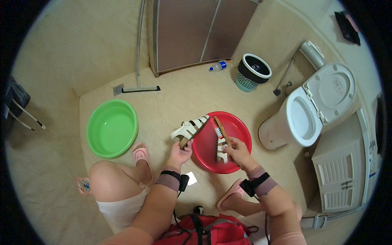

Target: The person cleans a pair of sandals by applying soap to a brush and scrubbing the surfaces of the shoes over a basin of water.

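Observation:
My left hand (180, 154) is closed round the heel of a white strappy sandal (190, 128), held tilted over the left rim of a red basin (204, 162). In my right hand (239, 153) is a scrub brush (220, 127) with a wooden back and white-and-red bristles, gripped by its lower end. The bristles point toward the held sandal, a small gap apart. A second white sandal (221, 154) lies in the basin beneath the brush, partly hidden by my right hand.
A green basin (112, 128) stands on the floor at left, with a floor squeegee (141, 88) behind it. To the right are a toilet (300, 116) with its lid up and a waste bin (247, 79). A plastic bottle (218, 66) lies near the cabinet door (183, 36).

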The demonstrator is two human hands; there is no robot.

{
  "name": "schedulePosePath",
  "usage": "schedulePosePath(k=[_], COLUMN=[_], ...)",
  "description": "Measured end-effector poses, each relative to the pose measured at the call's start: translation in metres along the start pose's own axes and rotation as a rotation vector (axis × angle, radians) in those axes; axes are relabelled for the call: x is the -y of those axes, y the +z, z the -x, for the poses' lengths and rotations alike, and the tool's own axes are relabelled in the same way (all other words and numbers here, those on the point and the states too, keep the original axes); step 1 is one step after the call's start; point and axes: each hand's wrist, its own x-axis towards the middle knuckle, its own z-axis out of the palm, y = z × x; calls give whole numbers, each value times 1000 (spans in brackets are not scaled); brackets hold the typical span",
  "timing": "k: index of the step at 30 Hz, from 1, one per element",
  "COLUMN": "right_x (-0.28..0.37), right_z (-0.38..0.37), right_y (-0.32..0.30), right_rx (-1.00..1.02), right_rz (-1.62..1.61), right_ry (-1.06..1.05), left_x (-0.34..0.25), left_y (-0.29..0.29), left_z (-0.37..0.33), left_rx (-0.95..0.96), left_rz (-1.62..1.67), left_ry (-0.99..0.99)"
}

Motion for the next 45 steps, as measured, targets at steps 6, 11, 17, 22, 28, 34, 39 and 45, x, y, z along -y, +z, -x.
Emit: schedulePosePath(k=[6, 11, 17, 22, 28, 34, 39, 45], right_x=[-23, -62, -49, -33, -38, -32, -31, -41], right_z=[-53, -74, -75, -68, -67, -65, -60, -56], right_y=[42, 75, 82, 107, 96, 106, 99, 88], right_rx=[-106, -149, -284, -288, -365, -348, -363, -352], right_rz=[252, 239, 443, 471, 486, 447, 458, 523], right_ry=[-149, -236, -177, -242, -209, -205, -107, -141], left_x=[-20, -22, 0, -10, -5, -21, -15, 3], left_y=[-14, -16, 10, -14, 22, 20, 26, 29], left_z=[-21, -33, -37, -52, -25, -34, -41, -39], left_rx=[-69, -124, -355, -661, -213, -201, -87, -105], left_rz=[-251, -294, -585, -1336, -1424, -1612, -1708, -1462], left_ry=[-1, 21, 364, 1246, 1009, 919, 894, 632])
